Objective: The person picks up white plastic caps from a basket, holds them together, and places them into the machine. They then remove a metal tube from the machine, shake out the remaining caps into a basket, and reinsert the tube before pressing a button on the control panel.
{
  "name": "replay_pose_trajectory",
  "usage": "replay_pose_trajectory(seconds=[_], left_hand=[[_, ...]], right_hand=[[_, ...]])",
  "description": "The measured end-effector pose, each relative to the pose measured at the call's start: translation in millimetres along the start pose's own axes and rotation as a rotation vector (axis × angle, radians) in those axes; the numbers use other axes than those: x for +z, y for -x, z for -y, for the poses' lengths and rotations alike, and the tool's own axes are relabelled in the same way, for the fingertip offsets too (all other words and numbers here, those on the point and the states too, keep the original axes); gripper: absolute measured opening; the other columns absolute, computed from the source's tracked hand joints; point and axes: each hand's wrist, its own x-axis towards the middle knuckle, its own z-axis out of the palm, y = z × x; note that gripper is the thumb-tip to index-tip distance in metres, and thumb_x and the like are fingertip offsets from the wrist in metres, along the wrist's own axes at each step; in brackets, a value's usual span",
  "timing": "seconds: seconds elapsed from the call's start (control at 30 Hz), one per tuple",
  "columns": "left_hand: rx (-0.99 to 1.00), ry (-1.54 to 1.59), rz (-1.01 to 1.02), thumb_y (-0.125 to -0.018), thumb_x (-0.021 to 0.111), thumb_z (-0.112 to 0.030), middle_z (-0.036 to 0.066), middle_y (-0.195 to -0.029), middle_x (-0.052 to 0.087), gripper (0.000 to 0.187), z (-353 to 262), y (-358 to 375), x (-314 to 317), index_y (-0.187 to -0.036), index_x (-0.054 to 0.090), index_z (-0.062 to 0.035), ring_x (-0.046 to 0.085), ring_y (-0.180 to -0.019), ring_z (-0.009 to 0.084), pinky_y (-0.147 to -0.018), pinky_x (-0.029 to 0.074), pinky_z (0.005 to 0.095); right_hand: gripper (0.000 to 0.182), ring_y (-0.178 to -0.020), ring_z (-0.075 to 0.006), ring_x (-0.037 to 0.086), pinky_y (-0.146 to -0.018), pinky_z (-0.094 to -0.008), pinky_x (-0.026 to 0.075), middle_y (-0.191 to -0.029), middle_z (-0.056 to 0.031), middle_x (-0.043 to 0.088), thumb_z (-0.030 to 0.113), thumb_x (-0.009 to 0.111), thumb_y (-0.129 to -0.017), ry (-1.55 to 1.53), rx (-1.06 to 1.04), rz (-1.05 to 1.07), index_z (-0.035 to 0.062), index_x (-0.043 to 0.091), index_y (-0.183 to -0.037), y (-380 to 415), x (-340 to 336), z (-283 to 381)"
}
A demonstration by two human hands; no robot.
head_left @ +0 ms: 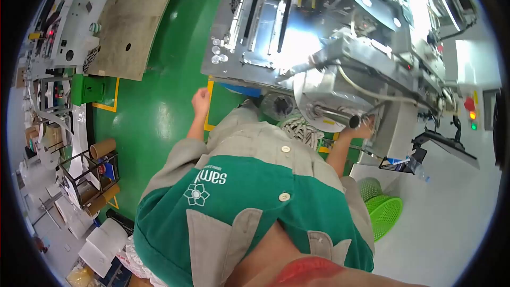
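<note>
My left hand (201, 102) hangs over the green floor, left of the machine (241, 66), its fingers curled in and nothing showing in them. On the other side, my right hand (364, 128) reaches in beside the end of a metal shaft (340, 117), close against the machine's side. The shaft and nearby parts hide most of its fingers, and I cannot tell what they hold. A round metal drum (313, 93) carries the shaft. Below the drum sits a heap of pale strips (302, 130), near a clear plastic container (277, 105).
A wooden board table (127, 26) stands at the upper left, with a green bin (87, 89) below it. Cardboard tubes (103, 149) rest on a black rack. Green baskets (385, 215) stand at lower right. A signal light (472, 114) and monitor (449, 146) are at the right.
</note>
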Motion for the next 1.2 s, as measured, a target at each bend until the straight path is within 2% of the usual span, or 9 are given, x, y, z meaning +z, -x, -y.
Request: replay_pose_trajectory(seconds=[0.07, 0.27, 0.4, 0.63, 0.93, 0.97, 1.13, 1.17, 1.2], left_hand=[[0.098, 0.189, -0.142, -0.081, 0.064, -0.012, 0.014, -0.095, 0.067, 0.023, -41.8, -44.0, -7.9, -0.102, 0.063, -0.0017, 0.066, -0.086, 0.022, -0.079, 0.051, 0.0323], [0.094, 0.229, 0.08, -0.077, 0.072, -0.019, 0.013, -0.101, 0.064, 0.03, -108.9, -124.6, -27.0, -0.102, 0.065, -0.0035, 0.063, -0.093, 0.0237, -0.084, 0.048, 0.0337], [0.075, 0.122, 0.045, -0.069, 0.078, -0.034, 0.014, -0.107, 0.061, 0.043, -107.6, -131.3, -23.8, -0.098, 0.066, -0.0049, 0.055, -0.106, 0.0287, -0.091, 0.043, 0.0375], [0.169, -0.104, 0.081, -0.066, 0.08, -0.03, 0.014, -0.111, 0.052, 0.036, -105.9, -117.4, -13.9, -0.092, 0.067, -0.0089, 0.052, -0.098, 0.0289, -0.089, 0.042, 0.0376], [0.162, 0.111, 0.227, -0.069, 0.079, -0.025, 0.012, -0.104, 0.056, 0.029, -93.8, -123.1, -10.9, -0.09, 0.068, -0.0073, 0.051, -0.103, 0.024, -0.088, 0.043, 0.034], [0.178, 0.114, 0.212, -0.07, 0.078, -0.024, 0.012, -0.106, 0.053, 0.028, -95.4, -120.0, -14.4, -0.089, 0.067, -0.0065, 0.053, -0.091, 0.0229, -0.078, 0.046, 0.0339], [0.066, 0.256, 0.161, -0.073, 0.076, -0.025, 0.01, -0.095, 0.061, 0.034, -70.7, -107.1, -15.0, -0.098, 0.062, -0.0059, 0.057, -0.085, 0.023, -0.076, 0.047, 0.0339], [0.035, 0.324, 0.168, -0.075, 0.076, -0.025, 0.011, -0.097, 0.063, 0.036, -64.2, -105.2, -15.3, -0.099, 0.061, -0.0042, 0.06, -0.088, 0.0224, -0.079, 0.048, 0.0323], [0.005, 0.401, 0.161, -0.076, 0.075, -0.025, 0.012, -0.096, 0.064, 0.036, -62.8, -101.9, -16.8, -0.1, 0.061, -0.0028, 0.062, -0.088, 0.0221, -0.079, 0.048, 0.0321]], right_hand=[[0.019, -0.061, -0.0251, 0.058, -0.069, -0.0406, 0.05, -0.072, -0.0142, 0.064, 0.008, 0.064, -0.075, 0.05, 0.003, -0.022, -0.0025, 0.068, -0.09, -4.1, -2.8, -3.4], [0.023, -0.07, -0.0244, 0.056, -0.074, -0.0395, 0.048, -0.081, -0.014, 0.062, 0.009, 0.064, -0.077, 0.157, 0.02, -0.059, -0.0024, 0.064, -0.096, -2.3, -26.4, -10.6], [0.026, -0.075, -0.024, 0.055, -0.077, -0.0388, 0.047, -0.086, -0.0138, 0.061, 0.01, 0.063, -0.078, 0.191, 0.036, -0.047, -0.0023, 0.061, -0.1, -14.9, -29.6, -22.6], [0.031, -0.085, -0.0232, 0.054, -0.082, -0.0375, 0.045, -0.095, -0.0135, 0.058, 0.011, 0.063, -0.08, 0.216, 0.048, -0.049, -0.0022, 0.056, -0.108, -27.6, -32.7, -62.4], [0.039, -0.098, -0.0221, 0.052, -0.09, -0.0359, 0.042, -0.108, -0.013, 0.055, 0.013, 0.062, -0.083, 0.238, 0.104, 0.026, -0.002, 0.05, -0.117, -18.5, -60.7, -105.5], [0.039, -0.1, -0.022, 0.052, -0.091, -0.0357, 0.042, -0.109, -0.013, 0.055, 0.013, 0.061, -0.084, 0.23, 0.106, 0.057, -0.002, 0.05, -0.118, -14.9, -64.8, -110.8], [0.044, -0.107, -0.0214, 0.051, -0.095, -0.0348, 0.04, -0.116, -0.0128, 0.053, 0.014, 0.061, -0.085, -0.009, 0.223, 0.327, -0.0018, 0.046, -0.123, -27.9, -102.0, -183.9], [0.044, -0.108, -0.0213, 0.05, -0.095, -0.0346, 0.04, -0.117, -0.0127, 0.053, 0.014, 0.061, -0.086, 0.028, 0.243, 0.446, -0.0018, 0.046, -0.124, -35.5, -107.9, -184.7], [0.046, -0.108, -0.0239, 0.051, -0.092, -0.0352, 0.042, -0.116, -0.0147, 0.054, 0.016, 0.063, -0.085, 0.782, 0.102, 0.586, -0.0037, 0.046, -0.122, -35.5, -100.8, -108.5]])
